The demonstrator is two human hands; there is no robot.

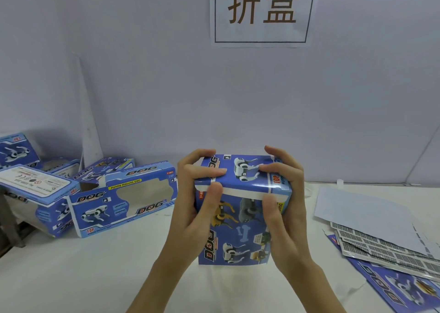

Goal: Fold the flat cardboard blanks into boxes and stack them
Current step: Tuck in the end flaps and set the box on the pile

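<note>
A blue cardboard box (240,219) printed with robot dogs and "DOG" stands on end at the middle of the white table. My left hand (197,198) grips its upper left edge, fingers curled over the top flap and thumb on the front. My right hand (283,205) grips the upper right edge the same way. The top flap lies folded down, with a white edge strip showing under it. Several folded boxes (123,198) of the same print lie jumbled at the left. A pile of flat blanks (390,253) lies at the right.
A white table (95,277) runs to a pale wall with a paper sign (262,10) bearing two large characters. A loose white sheet (357,208) covers part of the blank pile. At the far left edge is a dark metal frame (9,224).
</note>
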